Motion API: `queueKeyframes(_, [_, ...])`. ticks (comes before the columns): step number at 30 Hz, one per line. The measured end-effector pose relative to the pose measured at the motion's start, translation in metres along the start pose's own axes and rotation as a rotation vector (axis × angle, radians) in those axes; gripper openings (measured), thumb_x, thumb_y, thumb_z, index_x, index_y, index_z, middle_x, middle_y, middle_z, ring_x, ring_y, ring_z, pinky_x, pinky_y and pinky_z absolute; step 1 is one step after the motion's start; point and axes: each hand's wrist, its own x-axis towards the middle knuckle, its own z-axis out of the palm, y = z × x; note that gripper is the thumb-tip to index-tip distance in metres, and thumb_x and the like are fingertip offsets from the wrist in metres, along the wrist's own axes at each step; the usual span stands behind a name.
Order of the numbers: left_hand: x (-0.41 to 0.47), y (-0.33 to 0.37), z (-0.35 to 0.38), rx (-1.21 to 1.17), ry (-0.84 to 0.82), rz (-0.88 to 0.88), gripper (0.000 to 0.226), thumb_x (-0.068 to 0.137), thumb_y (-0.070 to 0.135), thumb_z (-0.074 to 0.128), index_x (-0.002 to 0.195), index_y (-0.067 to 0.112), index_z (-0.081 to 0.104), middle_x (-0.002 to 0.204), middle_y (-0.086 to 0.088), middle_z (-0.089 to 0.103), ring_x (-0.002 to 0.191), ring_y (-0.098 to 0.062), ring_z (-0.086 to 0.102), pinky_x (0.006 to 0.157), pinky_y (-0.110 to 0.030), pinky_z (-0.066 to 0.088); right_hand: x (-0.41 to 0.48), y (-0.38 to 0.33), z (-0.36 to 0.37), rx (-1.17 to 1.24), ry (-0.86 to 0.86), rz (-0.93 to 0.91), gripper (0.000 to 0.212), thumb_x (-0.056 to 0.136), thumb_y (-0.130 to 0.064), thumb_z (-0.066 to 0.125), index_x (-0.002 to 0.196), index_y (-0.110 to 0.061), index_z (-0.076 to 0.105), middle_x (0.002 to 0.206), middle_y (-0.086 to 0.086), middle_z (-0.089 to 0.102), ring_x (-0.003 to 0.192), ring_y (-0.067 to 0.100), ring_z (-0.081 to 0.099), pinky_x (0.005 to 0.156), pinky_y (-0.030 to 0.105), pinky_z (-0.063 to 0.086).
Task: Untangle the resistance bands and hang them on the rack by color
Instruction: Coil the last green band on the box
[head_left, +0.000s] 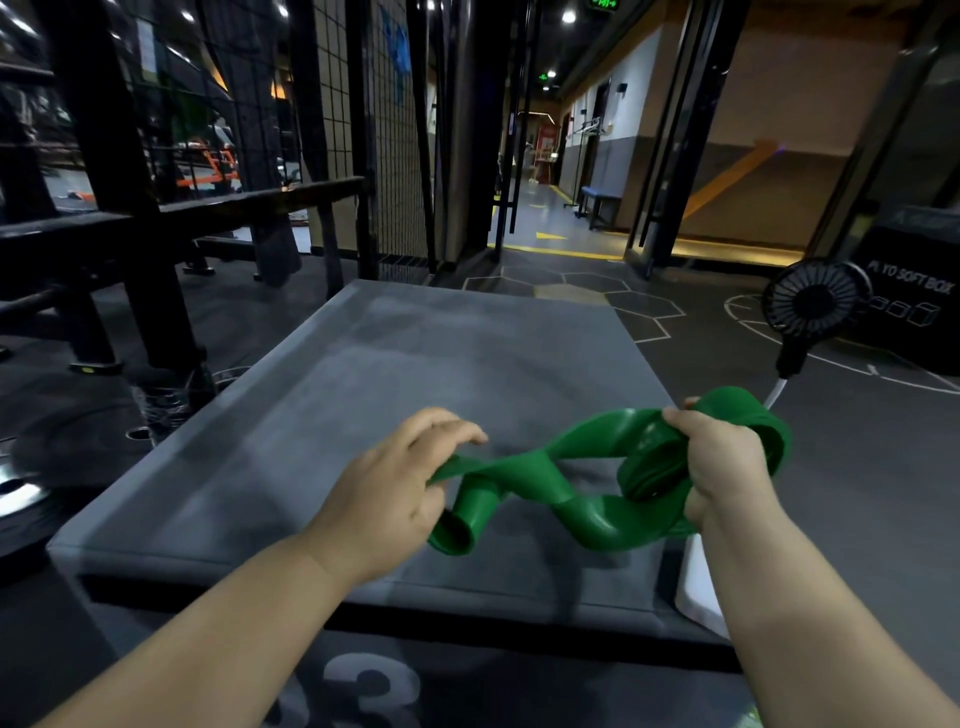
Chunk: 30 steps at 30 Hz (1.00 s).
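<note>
Risk, tightening: the green resistance band (540, 475) is twisted several times between the two hands. If the hands pull straight apart, the turns will probably lock harder instead of opening.
Risk, slipping: the left hand (397, 486) has only a thin hold. Under tension the rubber may escape and spring toward the right hand (724, 467).
Risk, loose loop: a rolled loop hangs just below the left hand and could catch another turn.
Left hand: palm down, it pinches the flat end of the band between the thumb and the bent fingers.
Right hand: the fingers are curled around a bunch of coils, and one loop stands out beyond the knuckles.
Band position: it is stretched between both hands, over the grey padded box (363, 374). Whether it touches the box cannot be told.
Beyond the right hand: a small fan (815, 306) stands well apart.
</note>
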Motion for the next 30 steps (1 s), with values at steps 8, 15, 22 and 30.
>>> queueKeyframes(8, [0.004,0.006,0.004,-0.26,-0.196,-0.035,0.047,0.078,0.072,0.035,0.108,0.049,0.061,0.101,0.041,0.057,0.102,0.0,0.05,0.088,-0.01,0.035,-0.006,0.014,0.01,-0.066,-0.041,-0.042,0.013,0.089,-0.006,0.066,0.101,-0.002,0.063,0.08,0.008,0.062,0.071,0.025,0.06,0.077,0.038,0.05])
queueKeyframes(15, [0.014,-0.023,0.005,-0.206,-0.048,0.041,0.066,0.085,0.076,0.029,0.085,0.026,0.072,0.082,0.017,0.061,0.088,0.006,0.051,0.09,-0.019,0.031,-0.004,0.026,0.017,-0.14,-0.016,-0.015,0.009,0.088,-0.013,0.067,0.084,-0.008,0.06,0.086,0.012,0.064,0.088,0.034,0.064,0.086,0.047,0.052])
queueKeyframes(22, [0.006,-0.039,0.016,-0.106,-0.105,0.159,0.047,0.088,0.067,0.039,0.093,0.032,0.071,0.098,0.024,0.056,0.098,-0.008,0.038,0.094,-0.005,0.021,0.003,0.042,0.022,-0.091,0.095,0.071,0.01,0.089,-0.012,0.063,0.096,-0.006,0.058,0.08,0.005,0.057,0.077,0.025,0.056,0.073,0.034,0.044])
queueKeyframes(30, [-0.004,-0.019,0.038,0.089,-0.492,0.084,0.053,0.087,0.062,0.034,0.084,0.021,0.068,0.098,0.014,0.06,0.099,-0.008,0.045,0.093,-0.028,0.04,-0.001,0.053,0.026,-0.163,0.049,0.057,0.007,0.089,-0.011,0.062,0.087,-0.004,0.061,0.075,0.009,0.049,0.073,0.023,0.048,0.064,0.032,0.036])
